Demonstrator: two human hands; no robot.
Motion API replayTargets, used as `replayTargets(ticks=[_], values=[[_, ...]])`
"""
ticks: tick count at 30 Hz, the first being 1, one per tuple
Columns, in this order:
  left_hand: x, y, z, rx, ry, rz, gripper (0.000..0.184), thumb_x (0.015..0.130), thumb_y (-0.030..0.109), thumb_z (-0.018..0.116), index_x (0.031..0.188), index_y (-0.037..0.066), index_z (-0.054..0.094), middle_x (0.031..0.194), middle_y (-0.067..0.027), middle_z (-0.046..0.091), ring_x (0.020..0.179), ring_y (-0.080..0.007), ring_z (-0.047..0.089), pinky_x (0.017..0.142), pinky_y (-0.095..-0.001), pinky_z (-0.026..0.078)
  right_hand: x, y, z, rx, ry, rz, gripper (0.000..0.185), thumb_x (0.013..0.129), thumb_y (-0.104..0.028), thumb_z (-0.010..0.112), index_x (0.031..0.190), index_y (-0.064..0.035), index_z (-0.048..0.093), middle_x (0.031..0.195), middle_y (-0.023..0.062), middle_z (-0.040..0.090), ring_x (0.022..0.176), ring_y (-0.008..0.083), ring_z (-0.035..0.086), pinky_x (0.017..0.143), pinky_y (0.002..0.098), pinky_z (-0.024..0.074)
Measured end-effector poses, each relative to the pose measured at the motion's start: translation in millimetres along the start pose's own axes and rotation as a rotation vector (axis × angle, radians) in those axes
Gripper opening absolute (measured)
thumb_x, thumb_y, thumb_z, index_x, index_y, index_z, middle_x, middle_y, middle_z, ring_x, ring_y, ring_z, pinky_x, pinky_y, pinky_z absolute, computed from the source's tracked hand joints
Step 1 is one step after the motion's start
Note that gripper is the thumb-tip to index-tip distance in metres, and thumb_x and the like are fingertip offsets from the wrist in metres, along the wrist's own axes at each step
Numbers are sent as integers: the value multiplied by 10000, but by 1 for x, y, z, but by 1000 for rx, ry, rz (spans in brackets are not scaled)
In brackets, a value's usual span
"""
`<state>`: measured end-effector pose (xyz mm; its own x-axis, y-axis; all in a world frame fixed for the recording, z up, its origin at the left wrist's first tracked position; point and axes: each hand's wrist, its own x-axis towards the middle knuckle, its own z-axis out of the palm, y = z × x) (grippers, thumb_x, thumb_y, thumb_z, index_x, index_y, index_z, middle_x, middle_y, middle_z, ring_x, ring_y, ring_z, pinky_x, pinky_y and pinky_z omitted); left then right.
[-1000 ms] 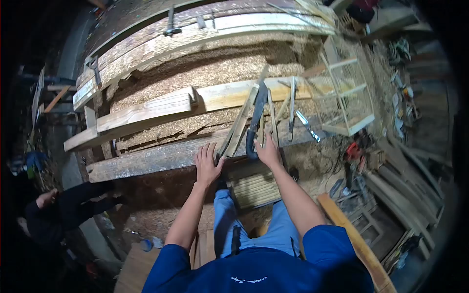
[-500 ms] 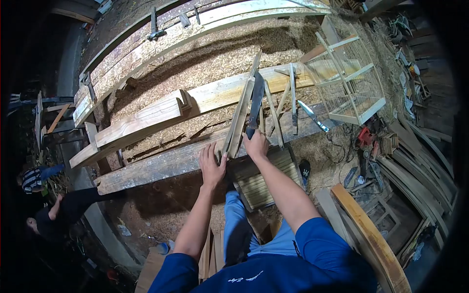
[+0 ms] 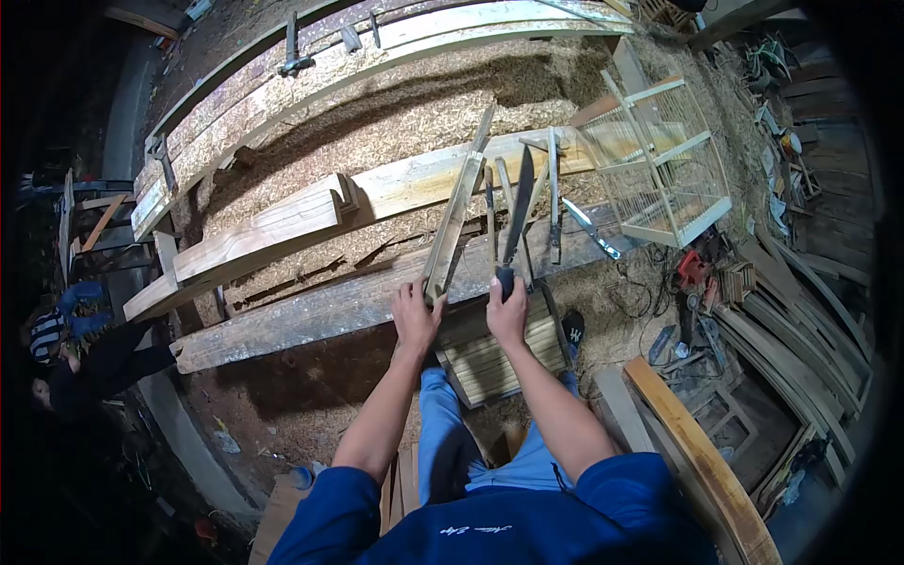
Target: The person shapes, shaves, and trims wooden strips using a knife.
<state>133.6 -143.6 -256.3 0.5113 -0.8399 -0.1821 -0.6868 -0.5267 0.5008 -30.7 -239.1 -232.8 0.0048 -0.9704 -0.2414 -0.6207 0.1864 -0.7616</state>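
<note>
My right hand (image 3: 508, 311) is wrapped round the black handle of a machete (image 3: 522, 202), whose dark blade points away from me. My left hand (image 3: 415, 314) grips the near end of a long, narrow wooden strip (image 3: 455, 221), which lies across the weathered plank (image 3: 311, 313). Between the strip and the machete lies a thin tool with a dark tip (image 3: 490, 200). Right of the blade are a metal-edged bar (image 3: 554, 193) and a shiny knife (image 3: 589, 228).
A wooden-framed cage (image 3: 659, 165) stands at the right. A hammer (image 3: 293, 58) lies on the far planks. A slatted stool (image 3: 480, 363) is between my legs. Wood pieces (image 3: 702, 452) lie at lower right. A person (image 3: 94, 377) is at the far left.
My right hand has taken hold of the machete and moved it right, away from the strip. My left hand has closed on the strip's near end.
</note>
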Motion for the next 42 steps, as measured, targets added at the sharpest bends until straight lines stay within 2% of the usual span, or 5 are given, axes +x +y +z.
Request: replayTargets(ticks=[10, 13, 22, 29, 42], values=[[11, -6, 31, 152, 31, 1, 286, 898, 229, 743, 1086, 64, 604, 1000, -152, 626, 967, -368, 621, 832, -489, 503, -6, 50, -43, 103, -4, -85, 258, 1044, -244, 631, 923, -41, 528, 600, 37, 556, 509, 149, 590, 481, 323, 439], [3, -4, 16, 58, 95, 3, 157, 944, 155, 667, 1041, 41, 618, 960, -185, 634, 914, -401, 631, 800, -509, 515, -11, 44, -54, 189, -81, 43, 370, 1016, -334, 638, 960, 30, 598, 766, 228, 617, 737, 445, 616, 678, 512, 466], [-1, -10, -43, -221, 21, -151, 180, 1012, 114, 573, 923, -41, 600, 836, -282, 594, 842, -508, 583, 749, -524, 473, -16, 10, -82, 528, -229, 67, 350, 1056, -330, 584, 888, -23, 561, 680, 63, 564, 503, 160, 560, 471, 331, 438], [-1, 14, -113, -481, 68, -268, 284, 929, 214, 788, 1099, -11, 754, 720, -41, 690, 635, -96, 628, 591, -288, 499, -27, -7, -107, 617, -354, 54, 329, 1084, -322, 540, 906, -46, 552, 693, 9, 539, 504, 82, 513, 454, 264, 415], [2, 73, -200, -529, 419, 99, 86, 969, 60, 733, 1000, -18, 749, 847, -41, 740, 778, -92, 662, 713, -261, 522, -65, -41, -173, 708, -468, 43, 325, 1093, -326, 509, 1025, -21, 595, 736, -3, 535, 532, 67, 508, 478, 244, 414]])
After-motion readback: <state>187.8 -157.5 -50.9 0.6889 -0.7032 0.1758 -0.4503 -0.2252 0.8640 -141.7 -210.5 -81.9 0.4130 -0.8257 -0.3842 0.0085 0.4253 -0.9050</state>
